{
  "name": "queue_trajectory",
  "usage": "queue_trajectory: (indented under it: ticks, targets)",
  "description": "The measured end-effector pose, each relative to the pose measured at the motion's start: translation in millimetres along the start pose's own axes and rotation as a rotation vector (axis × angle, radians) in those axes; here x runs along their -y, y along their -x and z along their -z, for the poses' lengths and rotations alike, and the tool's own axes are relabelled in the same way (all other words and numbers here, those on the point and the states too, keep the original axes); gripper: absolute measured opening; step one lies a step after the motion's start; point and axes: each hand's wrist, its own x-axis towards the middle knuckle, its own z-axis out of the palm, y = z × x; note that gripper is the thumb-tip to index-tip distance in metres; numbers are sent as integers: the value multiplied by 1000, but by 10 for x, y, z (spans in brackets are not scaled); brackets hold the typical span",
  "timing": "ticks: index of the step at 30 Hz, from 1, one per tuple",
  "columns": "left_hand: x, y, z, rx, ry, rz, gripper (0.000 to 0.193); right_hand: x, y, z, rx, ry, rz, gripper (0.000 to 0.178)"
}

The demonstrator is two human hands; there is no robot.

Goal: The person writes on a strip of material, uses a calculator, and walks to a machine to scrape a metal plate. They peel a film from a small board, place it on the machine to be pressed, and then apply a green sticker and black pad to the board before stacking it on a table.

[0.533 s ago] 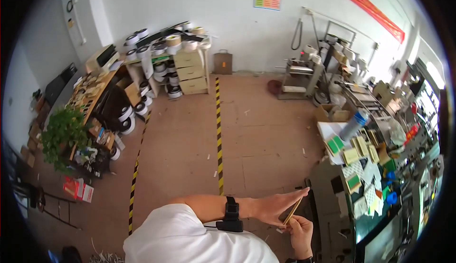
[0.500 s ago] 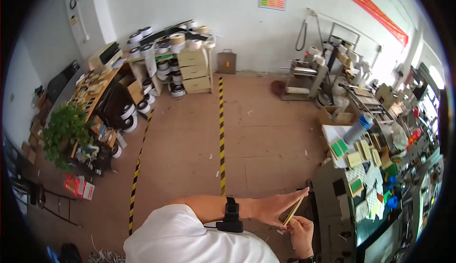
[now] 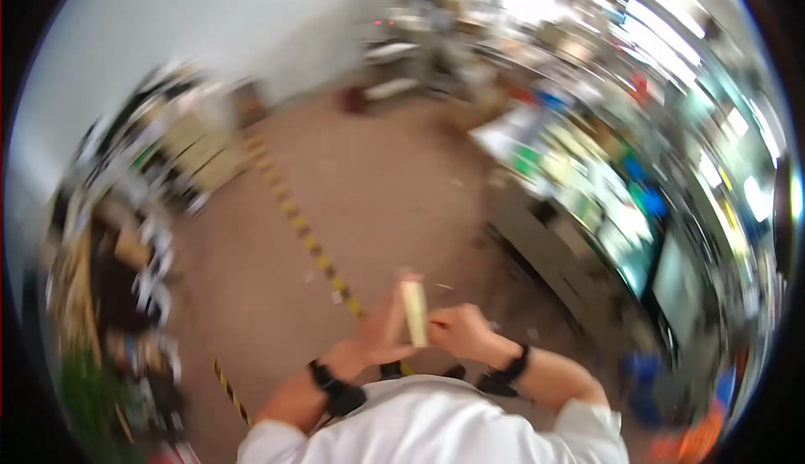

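In front of my chest a thin, pale yellow rectangular pad (image 3: 414, 313) stands nearly upright, its narrow side toward me. My left hand (image 3: 384, 323) holds it from the left, with the fingers stretched up along its far face. Close by the pad's right side is my right hand (image 3: 466, 331), its fingers curled closed. Motion blur hides what the right fingertips hold, if anything. Both wrists wear black bands with small boxes on them.
To the right a grey workbench (image 3: 537, 228) carries a green pad (image 3: 526, 160), pale yellow blocks and white sheets, all smeared. Drawers (image 3: 201, 141) stand at the far left beside rolls of material. Yellow and black tape (image 3: 293, 212) crosses the brown floor.
My view has swung to the right, so the room has shifted left and blurred. My hands and the pad are now centred before my chest, and my right forearm has come into view.
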Motion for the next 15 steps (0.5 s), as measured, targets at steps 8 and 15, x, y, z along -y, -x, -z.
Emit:
queue_trajectory:
  ticks: [8,15]
  targets:
    - [-40,-212,-301,-69,213,-179,135,-307,183,34,-372,22,176,19]
    - [-426,-384,-683,53,566,-125,136,-562,499,333,-730,-1345,-113,19]
